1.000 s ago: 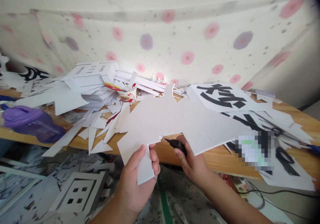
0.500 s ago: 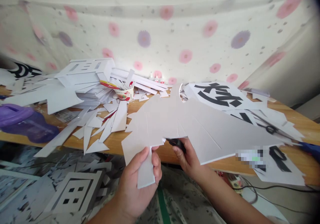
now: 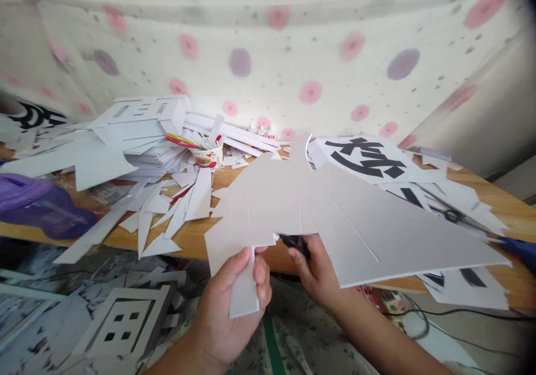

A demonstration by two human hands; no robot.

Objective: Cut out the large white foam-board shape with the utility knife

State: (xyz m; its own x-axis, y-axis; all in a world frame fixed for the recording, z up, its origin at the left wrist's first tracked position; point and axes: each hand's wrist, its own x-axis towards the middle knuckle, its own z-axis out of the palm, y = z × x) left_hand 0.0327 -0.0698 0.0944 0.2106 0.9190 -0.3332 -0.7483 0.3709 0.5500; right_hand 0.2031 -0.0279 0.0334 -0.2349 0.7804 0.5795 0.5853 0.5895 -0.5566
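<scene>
A large white board (image 3: 288, 202), irregular in outline and scored with several thin lines, is held over the front of the table. My left hand (image 3: 238, 297) grips its narrow lower strip, thumb on top and fingers wrapped round the right edge. My right hand (image 3: 318, 269) is closed on a black tool (image 3: 296, 243) at the board's lower edge, just right of my left hand. The tool's tip meets the edge beside a small notch. Its blade is too hidden to tell what kind it is.
Wooden table (image 3: 272, 258) with white offcuts (image 3: 161, 245), a paper cup (image 3: 209, 156) of tools, and a purple bottle (image 3: 46, 207) at left. Printed black-character sheets (image 3: 364, 157) and scissors (image 3: 453, 215) lie at right. Below left is a white cut-out frame (image 3: 121, 322).
The board's right part has swung a little down and to the right, now covering more of the sheets there. Both hands keep their holds; the black tool has shifted only slightly.
</scene>
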